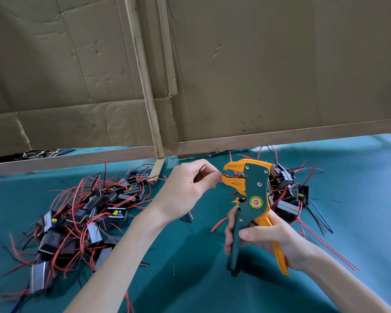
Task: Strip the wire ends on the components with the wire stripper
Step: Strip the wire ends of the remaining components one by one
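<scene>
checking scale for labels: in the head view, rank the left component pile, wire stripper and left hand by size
1. left component pile
2. wire stripper
3. left hand
Stripper and hand sit nearer the camera, so real sizes may differ.

Only one mark can be made out from here. On the green body of the wire stripper (254, 192), just right of the middle of the frame, sits a round sticker (256, 202). It is a yellow ring around a red disc with white letters that look like "DK", though the second letter is unsure. The black components (77, 215) heaped at lower left carry pale print, too blurred to read.
</scene>
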The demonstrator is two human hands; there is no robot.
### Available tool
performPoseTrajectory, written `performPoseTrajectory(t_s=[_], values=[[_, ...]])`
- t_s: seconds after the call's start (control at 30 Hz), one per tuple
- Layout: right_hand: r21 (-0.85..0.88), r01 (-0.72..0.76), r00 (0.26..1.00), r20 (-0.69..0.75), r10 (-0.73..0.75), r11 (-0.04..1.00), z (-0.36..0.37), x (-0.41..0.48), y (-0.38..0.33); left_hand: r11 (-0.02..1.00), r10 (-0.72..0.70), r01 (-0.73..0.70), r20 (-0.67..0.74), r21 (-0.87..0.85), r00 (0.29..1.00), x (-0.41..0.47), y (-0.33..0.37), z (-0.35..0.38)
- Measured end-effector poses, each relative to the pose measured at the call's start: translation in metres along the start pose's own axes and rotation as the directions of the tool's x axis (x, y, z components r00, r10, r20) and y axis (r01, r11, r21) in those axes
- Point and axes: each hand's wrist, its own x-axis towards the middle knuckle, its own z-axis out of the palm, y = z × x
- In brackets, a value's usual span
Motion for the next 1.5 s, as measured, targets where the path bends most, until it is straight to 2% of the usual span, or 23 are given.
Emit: performPoseTrajectory(t_s=[0.4,0.53,0.73,0.8,0.87,0.97,1.07,1.17,1.23,1.33,1.5], values=[[-0.071,0.025,1.000,-0.005,-0.026,0.997,0.002,-0.001,0.001,0.999,0.031,-0.032,0.059,0.022,0.998,-0.001,0.004,-0.007],[-0.113,0.036,0.998,-0.055,-0.043,0.993,0.007,-0.001,0.003,0.999,0.041,-0.043,0.078,0.017,0.996,-0.001,0.005,-0.009],[-0.073,-0.007,0.990,-0.142,-0.003,0.997,0.011,-0.002,0.006,0.999,0.048,-0.047,0.087,-0.005,0.995,-0.001,0.001,-0.009],[-0.067,0.003,0.984,-0.178,-0.015,0.998,0.013,-0.001,0.007,0.997,0.022,-0.015,0.090,-0.077,0.996,-0.001,-0.003,-0.008],[-0.067,0.021,0.982,-0.185,-0.033,0.998,0.014,-0.001,0.005,0.971,-0.034,0.055,0.094,-0.233,0.995,-0.001,-0.006,-0.006],[-0.065,0.032,0.983,-0.179,-0.043,0.997,0.017,-0.001,0.006,0.852,-0.091,0.142,0.124,-0.505,0.988,-0.001,-0.009,-0.004],[-0.119,0.036,0.953,-0.294,-0.070,0.992,0.023,-0.001,0.012,0.765,-0.087,0.170,0.162,-0.621,0.983,-0.001,-0.009,-0.003],[-0.105,-0.015,0.925,-0.379,-0.026,0.994,0.021,0.000,0.014,0.796,-0.106,0.183,0.164,-0.577,0.981,-0.002,-0.014,0.002],[-0.032,-0.017,0.948,-0.319,0.006,0.999,0.018,0.001,0.011,0.845,-0.110,0.171,0.147,-0.506,0.983,-0.001,-0.017,0.006],[0.091,0.052,0.979,-0.202,-0.032,0.994,0.016,0.004,0.006,0.898,-0.139,0.175,0.115,-0.404,0.983,0.002,-0.021,0.007],[0.118,0.070,0.976,-0.213,-0.044,0.991,0.013,0.005,0.005,0.980,-0.154,0.161,0.062,-0.114,0.986,0.001,-0.033,0.009]])
